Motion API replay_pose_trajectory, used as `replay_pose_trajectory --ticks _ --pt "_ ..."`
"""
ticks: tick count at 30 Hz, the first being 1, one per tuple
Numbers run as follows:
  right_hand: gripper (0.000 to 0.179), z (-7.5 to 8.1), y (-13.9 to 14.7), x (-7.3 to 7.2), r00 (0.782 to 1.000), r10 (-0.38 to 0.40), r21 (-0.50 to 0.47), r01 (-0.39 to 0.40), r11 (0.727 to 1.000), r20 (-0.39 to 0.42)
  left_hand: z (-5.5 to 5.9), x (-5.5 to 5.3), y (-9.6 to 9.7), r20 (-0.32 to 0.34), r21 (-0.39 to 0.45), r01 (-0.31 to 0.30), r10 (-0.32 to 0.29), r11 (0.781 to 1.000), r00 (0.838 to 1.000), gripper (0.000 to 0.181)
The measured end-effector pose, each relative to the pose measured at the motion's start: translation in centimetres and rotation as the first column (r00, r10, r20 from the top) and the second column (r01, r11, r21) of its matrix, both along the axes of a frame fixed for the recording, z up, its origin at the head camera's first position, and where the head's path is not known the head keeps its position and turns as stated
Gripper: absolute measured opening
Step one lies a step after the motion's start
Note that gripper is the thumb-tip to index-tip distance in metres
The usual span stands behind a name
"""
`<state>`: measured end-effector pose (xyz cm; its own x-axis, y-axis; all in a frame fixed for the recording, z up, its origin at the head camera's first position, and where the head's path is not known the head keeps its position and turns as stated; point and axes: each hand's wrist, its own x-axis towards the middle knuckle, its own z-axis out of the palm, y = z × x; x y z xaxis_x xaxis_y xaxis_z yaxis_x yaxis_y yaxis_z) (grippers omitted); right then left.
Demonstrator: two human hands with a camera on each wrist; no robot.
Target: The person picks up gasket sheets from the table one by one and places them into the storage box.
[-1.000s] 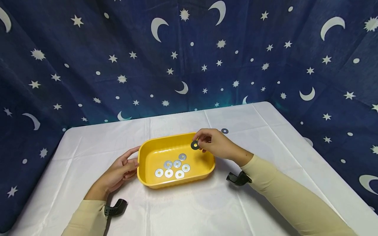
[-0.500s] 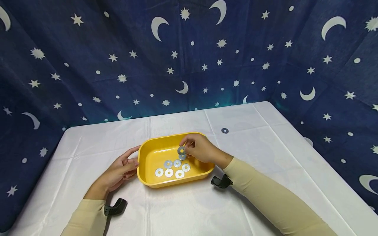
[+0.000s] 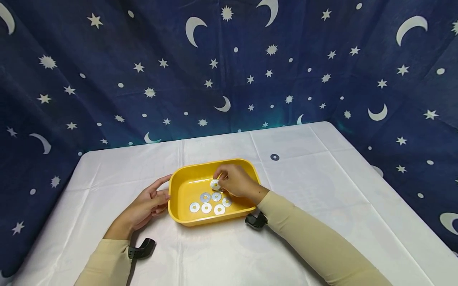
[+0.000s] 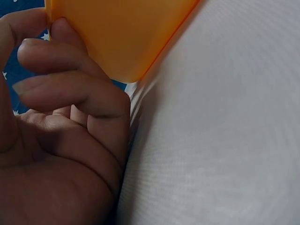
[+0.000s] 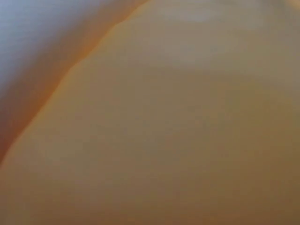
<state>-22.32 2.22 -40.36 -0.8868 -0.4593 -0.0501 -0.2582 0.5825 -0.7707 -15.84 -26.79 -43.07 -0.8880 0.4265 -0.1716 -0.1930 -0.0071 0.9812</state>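
Note:
A yellow tray (image 3: 186,222) stands on the white-covered table, with several flat metal washers (image 3: 206,208) lying on its floor. Over the tray's floor, my right hand (image 3: 237,182) pinches a washer (image 3: 215,184) between thumb and fingertips, its bright face turned up. Part of another washer shows beneath those fingers. My left hand (image 3: 144,206) rests against the tray's left end, index finger stretched along the outer corner and thumb at the wall. In the left wrist view its other fingers (image 4: 70,89) bend loosely beside the tray wall (image 4: 117,37). The right wrist view is a blurred yellowish-brown surface.
One dark washer (image 3: 274,157) lies on the white tablecloth (image 3: 304,174), beyond the tray to the right. Dark blue curtains (image 3: 161,79) with moons and stars hang behind and at both sides. Each wrist wears a black camera mount (image 3: 142,249).
My right hand has carried the pinched washer left and down, from the tray's far right corner to above the washers inside. The left hand keeps its place at the tray.

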Motion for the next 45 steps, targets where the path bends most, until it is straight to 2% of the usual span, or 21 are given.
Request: replay_pose_trajectory --ticks 5,9,17,22,33,37,41,45 --pt "0.007 -0.2 -0.3 -0.4 1.0 -0.013 0.037 0.013 0.999 -0.004 0.2 -0.2 0.0 -0.015 0.0 0.004 -0.004 1.0 1.0 0.06" --pt "0.009 -0.3 -0.3 -0.6 1.0 -0.023 0.063 0.024 0.998 -0.022 0.3 -0.3 0.1 -0.01 -0.022 -0.008 0.008 1.0 1.0 0.06" --pt "0.01 -0.7 -0.6 -0.7 0.99 0.002 0.171 0.022 0.985 -0.14 0.4 -0.2 0.0 -0.015 -0.016 -0.003 0.003 1.0 1.0 0.061" --pt "0.01 -0.6 -0.9 -0.7 0.99 0.01 0.207 0.019 0.978 -0.139 0.4 -0.2 -0.2 -0.016 -0.013 -0.001 0.001 1.0 1.0 0.062" --pt "0.011 -0.8 -1.2 -0.6 0.987 0.069 0.231 -0.035 0.972 -0.144 0.3 0.0 -0.4 -0.014 -0.028 -0.008 0.007 1.0 1.0 0.061" --pt "0.013 -0.9 -1.1 -0.7 0.988 0.06 0.226 -0.026 0.974 -0.144 0.1 0.0 -0.4 -0.019 -0.029 -0.008 0.007 1.0 1.0 0.061" --pt "0.012 -0.9 -0.9 -0.7 0.99 0.05 0.203 -0.022 0.979 -0.134 0.0 -0.1 -0.2 -0.021 -0.039 -0.015 0.014 0.999 1.0 0.061" --pt "0.014 -0.5 -0.2 -0.5 0.991 0.042 0.135 -0.024 0.99 -0.131 -0.3 0.0 0.1 -0.012 -0.058 -0.03 0.03 0.998 0.999 0.061"
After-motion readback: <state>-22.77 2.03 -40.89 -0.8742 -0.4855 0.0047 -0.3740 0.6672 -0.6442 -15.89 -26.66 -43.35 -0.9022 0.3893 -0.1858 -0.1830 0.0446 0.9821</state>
